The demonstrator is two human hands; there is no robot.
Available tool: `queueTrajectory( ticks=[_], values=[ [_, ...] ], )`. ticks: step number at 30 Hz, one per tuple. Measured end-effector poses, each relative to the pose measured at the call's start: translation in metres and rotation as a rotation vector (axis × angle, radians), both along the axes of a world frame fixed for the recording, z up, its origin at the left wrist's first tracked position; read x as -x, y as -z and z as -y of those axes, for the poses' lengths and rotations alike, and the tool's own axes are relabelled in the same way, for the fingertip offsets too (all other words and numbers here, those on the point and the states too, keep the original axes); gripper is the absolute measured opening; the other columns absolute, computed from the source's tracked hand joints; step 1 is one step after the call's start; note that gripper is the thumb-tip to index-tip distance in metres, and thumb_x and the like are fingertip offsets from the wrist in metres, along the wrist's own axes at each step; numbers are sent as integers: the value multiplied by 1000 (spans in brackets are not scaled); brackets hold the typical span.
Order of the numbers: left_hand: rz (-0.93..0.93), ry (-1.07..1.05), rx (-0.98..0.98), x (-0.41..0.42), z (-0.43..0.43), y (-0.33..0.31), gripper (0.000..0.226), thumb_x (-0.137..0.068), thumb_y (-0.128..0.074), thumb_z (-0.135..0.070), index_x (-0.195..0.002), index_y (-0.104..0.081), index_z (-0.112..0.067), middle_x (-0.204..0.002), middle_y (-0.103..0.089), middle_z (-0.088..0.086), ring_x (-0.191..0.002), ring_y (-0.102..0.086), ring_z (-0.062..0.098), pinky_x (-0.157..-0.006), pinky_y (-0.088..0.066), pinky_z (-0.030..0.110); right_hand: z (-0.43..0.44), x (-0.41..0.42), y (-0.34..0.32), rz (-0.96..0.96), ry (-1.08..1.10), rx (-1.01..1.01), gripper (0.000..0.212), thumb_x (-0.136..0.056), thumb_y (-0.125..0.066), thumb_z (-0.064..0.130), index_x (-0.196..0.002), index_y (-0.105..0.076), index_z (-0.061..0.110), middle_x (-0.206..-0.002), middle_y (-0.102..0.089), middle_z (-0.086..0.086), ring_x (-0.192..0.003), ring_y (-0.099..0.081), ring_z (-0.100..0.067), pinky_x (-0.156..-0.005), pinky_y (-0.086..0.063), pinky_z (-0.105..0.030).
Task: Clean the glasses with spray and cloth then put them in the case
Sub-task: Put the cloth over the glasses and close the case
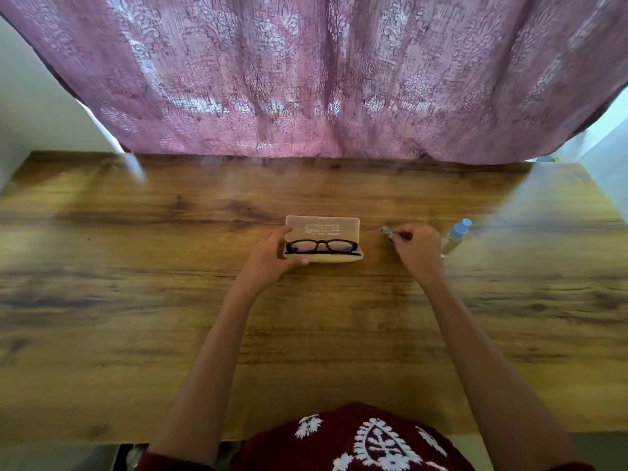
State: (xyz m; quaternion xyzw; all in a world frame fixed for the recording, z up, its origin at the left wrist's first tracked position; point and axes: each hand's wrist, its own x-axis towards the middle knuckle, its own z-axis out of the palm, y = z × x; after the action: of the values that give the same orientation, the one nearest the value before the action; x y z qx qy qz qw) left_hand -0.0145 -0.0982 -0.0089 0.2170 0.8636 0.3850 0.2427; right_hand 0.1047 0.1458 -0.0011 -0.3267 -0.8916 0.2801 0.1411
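Black plastic-framed glasses (pixel 321 246): folded, lying in the lower tray of a pale cream translucent hinged case (pixel 323 225), front toward the camera wearer. Stage uncertain: either waiting to be lifted out for cleaning or stowed after it. Lid not yet closed.

Case itself: open, lid raised at the far side, printed lettering showing through in reverse. Set on a brown wood-grain table (pixel 170 300).

Bare left hand (pixel 272 254): at the case's left end, thumb along the tray's near edge, fingers curled behind the lid corner. Clamped on the case, apparently to keep the light shell from sliding or tipping.

Bare right hand (pixel 416 248): right of the case and apart from it, fingers drawn together and pinching a small grey cloth (pixel 385 231). Only a tip pokes out toward the case, the rest hidden under the fingers. Judged kept in hand for wiping, or about to be set down; cannot tell which.

Clear spray bottle (pixel 455 237) with light blue cap: farther right of the case, just beyond the right hand, untouched. Upright or leaning, not clear under lens distortion. Placement judged convenient for that hand's reach.

Mauve patterned curtain (pixel 306 79): hanging behind the case, along the table's far edge.
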Motion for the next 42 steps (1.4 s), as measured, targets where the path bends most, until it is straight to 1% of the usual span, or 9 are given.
queueTrajectory(
  ticks=[5,12,16,19,24,29,35,38,42],
  values=[
    [-77,-42,-34,-1,-3,-3,77,-82,-69,-46,-145,-35,-18,-146,-40,4,-130,-42,23,-104,-38,34,5,-1,-22,-160,106,491,9,-88,-65,17,-81,-70,15,-79,-66,2,-74,-56,-9,-64,-43,-21],
    [-284,43,-205,-8,-30,-44,62,-89,-62,-43,-143,-38,-26,-149,-38,-2,-134,-36,14,-104,-31,28,11,-3,-56,-281,-2,796,17,-91,-62,17,-75,-64,20,-75,-63,1,-74,-59,-12,-70,-49,-24],
    [7,147,-361,-16,-57,-68,68,-84,-69,-42,-143,-40,-21,-145,-45,-3,-132,-42,9,-108,-33,28,19,-3,-79,-265,-181,798,5,-87,-68,21,-91,-71,20,-82,-72,6,-81,-67,-10,-72,-53,-24],
    [329,261,-474,-22,-66,-75,40,-90,-64,-23,-128,-54,-15,-126,-61,-4,-116,-58,5,-97,-46,22,23,-3,-93,-262,-294,745,15,-84,-71,20,-99,-72,18,-84,-75,6,-80,-69,-6,-68,-53,-19],
    [499,288,-592,-27,-63,-64,31,-90,-64,-18,-118,-61,-4,-114,-68,7,-108,-63,19,-97,-49,32,24,-2,-103,-299,-355,744,30,-72,-77,24,-100,-70,16,-88,-76,1,-80,-70,-10,-67,-54,-21],
    [571,258,-683,-28,-56,-63,15,-83,-70,-17,-93,-60,-12,-91,-73,4,-89,-69,19,-91,-54,36,26,0,-101,-396,-291,837,20,-74,-76,18,-93,-70,15,-81,-74,2,-75,-68,-9,-64,-54,-19],
    [607,199,-769,-27,-52,-69,24,-92,-58,-11,-115,-62,-14,-96,-73,1,-85,-70,15,-75,-58,31,31,3,-78,-402,-67,1193,24,-88,-66,26,-103,-67,8,-91,-74,-4,-81,-69,-14,-67,-58,-22],
    [681,114,-835,-23,-50,-68,35,-90,-61,-14,-125,-59,-13,-101,-73,4,-83,-72,17,-78,-58,33,38,-1,-63,-348,-3,1375,50,-92,-58,41,-123,-58,1,-104,-71,-11,-85,-71,-19,-66,-58,-24],
    [727,52,-862,-21,-48,-67,43,-87,-63,-16,-128,-57,-12,-104,-72,8,-82,-73,20,-73,-59,33,55,-13,-49,-275,-98,1535,78,-85,-51,64,-127,-57,-3,-120,-64,-19,-109,-63,-28,-98,-51,-38]
  ],
)
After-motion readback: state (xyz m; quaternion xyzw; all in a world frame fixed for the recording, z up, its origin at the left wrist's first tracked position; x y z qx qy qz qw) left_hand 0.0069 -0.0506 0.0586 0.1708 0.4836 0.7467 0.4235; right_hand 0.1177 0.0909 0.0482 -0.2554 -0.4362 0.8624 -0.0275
